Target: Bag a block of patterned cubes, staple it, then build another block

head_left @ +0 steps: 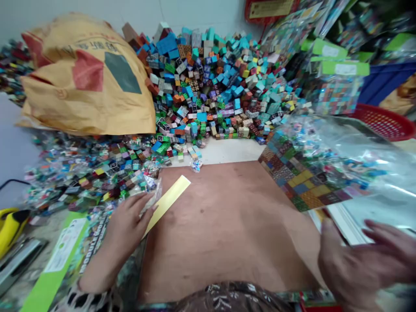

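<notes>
My left hand (128, 223) is closed at the left edge of a brown board (221, 225). Between its thumb and fingers is a pale yellow paper strip (172, 197), slanting up to the right over the board. A crumpled bit of clear plastic (151, 200) shows by the same fingers. On the right, my right hand (360, 260), somewhat blurred, has its thumb and fingers apart and holds nothing. Just beyond it lies a large clear bag (344, 160) with a sheet of patterned cubes and small colourful pieces inside. A tiny clear packet (196, 165) sits at the board's far edge.
Loose coloured toy blocks (211, 86) are heaped against the wall. A tan sack (87, 78) rests on the heap's left. A green-topped card (55, 264), a stapler (19, 260) and a yellow-black tool (11, 227) lie at left. A red basket (386, 121) stands at right.
</notes>
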Available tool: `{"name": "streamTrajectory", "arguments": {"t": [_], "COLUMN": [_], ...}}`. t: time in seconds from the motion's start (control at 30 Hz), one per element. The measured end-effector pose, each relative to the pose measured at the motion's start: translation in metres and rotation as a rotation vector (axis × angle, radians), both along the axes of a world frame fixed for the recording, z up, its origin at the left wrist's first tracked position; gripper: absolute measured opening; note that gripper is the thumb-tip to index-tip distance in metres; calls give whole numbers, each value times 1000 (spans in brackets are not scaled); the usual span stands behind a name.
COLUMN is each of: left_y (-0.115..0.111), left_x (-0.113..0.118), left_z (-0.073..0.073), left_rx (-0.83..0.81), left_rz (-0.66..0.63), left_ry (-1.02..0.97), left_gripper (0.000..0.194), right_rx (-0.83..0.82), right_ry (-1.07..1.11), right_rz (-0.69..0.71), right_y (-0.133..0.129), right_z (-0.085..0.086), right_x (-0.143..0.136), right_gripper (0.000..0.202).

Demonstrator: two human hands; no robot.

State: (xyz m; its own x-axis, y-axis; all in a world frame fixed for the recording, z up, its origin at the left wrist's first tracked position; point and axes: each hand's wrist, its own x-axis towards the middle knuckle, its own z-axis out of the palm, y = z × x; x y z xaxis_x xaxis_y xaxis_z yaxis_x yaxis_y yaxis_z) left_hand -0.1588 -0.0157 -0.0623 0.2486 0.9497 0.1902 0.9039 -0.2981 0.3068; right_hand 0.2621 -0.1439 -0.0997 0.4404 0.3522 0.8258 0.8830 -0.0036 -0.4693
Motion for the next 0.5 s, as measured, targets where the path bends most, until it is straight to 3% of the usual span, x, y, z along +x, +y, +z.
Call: {"name": "streamTrajectory", "arguments": {"t": [0.03,0.13,0.3,0.37,0.5], "left_y": [-5,-18,-27,-27,-26], "left_x": [-4,-3,5,3,-3], "left_z": [-4,-6,1,0,-5], "left_rx": [-6,-91,-324,-378,-414], "left_rz": [30,153,268,283,308], "left_ry": [90,349,473,427,331], "left_gripper": [48,52,57,55,51], "right_rx": [-24,-328,-658,-804,-1037], "right_ry": [-100,-160,-14,115,205], "right_rz": [108,577,1013,1076,871], "right_y": [-2,12,89,121,165], "right_z": [2,13,24,21,10], "right_x": [-12,-55,-116,-137,-178], "right_gripper": [77,47,23,26,51]}}
